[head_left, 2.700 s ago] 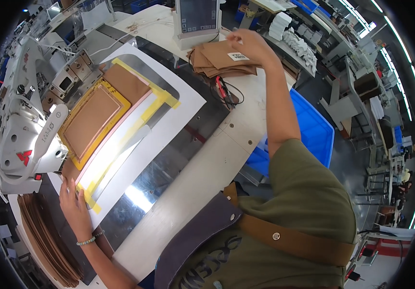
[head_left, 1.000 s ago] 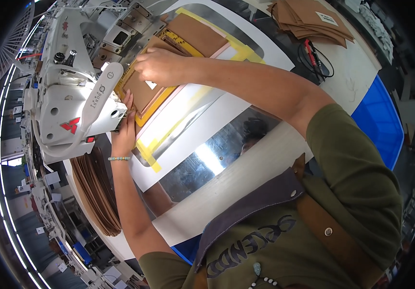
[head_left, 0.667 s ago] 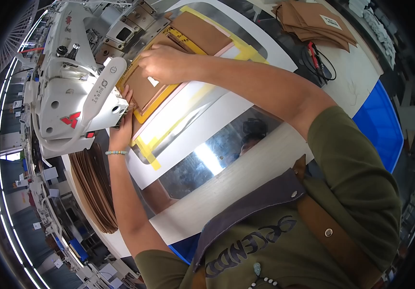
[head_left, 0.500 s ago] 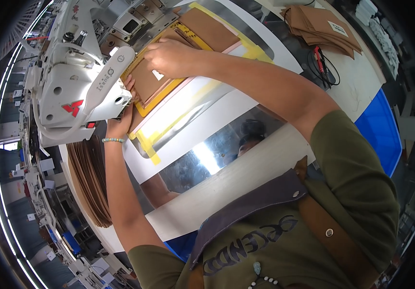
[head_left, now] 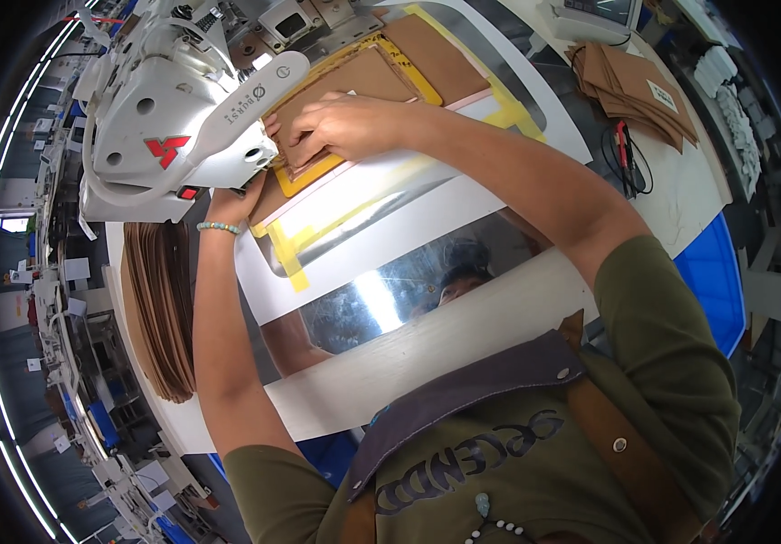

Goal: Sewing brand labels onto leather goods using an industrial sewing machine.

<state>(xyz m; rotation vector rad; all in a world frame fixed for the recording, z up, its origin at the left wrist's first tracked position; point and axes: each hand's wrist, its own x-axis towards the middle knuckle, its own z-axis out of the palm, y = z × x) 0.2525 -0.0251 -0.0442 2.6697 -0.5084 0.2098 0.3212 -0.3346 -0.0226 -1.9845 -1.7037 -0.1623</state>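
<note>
My right hand (head_left: 347,129) reaches over a brown sheet (head_left: 363,77) set inside a yellow frame (head_left: 318,174). Its fingers are bent, with the tips apart, touching the sheet near the frame's near-left corner. My left hand (head_left: 250,189) lies at the frame's left end. The white sewing machine head (head_left: 159,109) covers most of its fingers, so their grip is unclear. Beyond the frame's right end another brown piece (head_left: 436,56) shows. Under all this lies a white sheet (head_left: 390,199) with yellow tape strips (head_left: 292,258).
Brown pieces stand stacked on edge (head_left: 159,308) left of my left forearm. At the far right lie more brown pieces (head_left: 630,86) and a red-and-black tool (head_left: 624,150) with a black cord. A shiny metal plate (head_left: 345,317) fronts the machine; a blue bin (head_left: 712,281) sits right.
My right hand has moved from the middle of the brown sheet to its near-left corner, and its fingers have spread. My left hand stays by the frame's left end. The whole view has shifted slightly.
</note>
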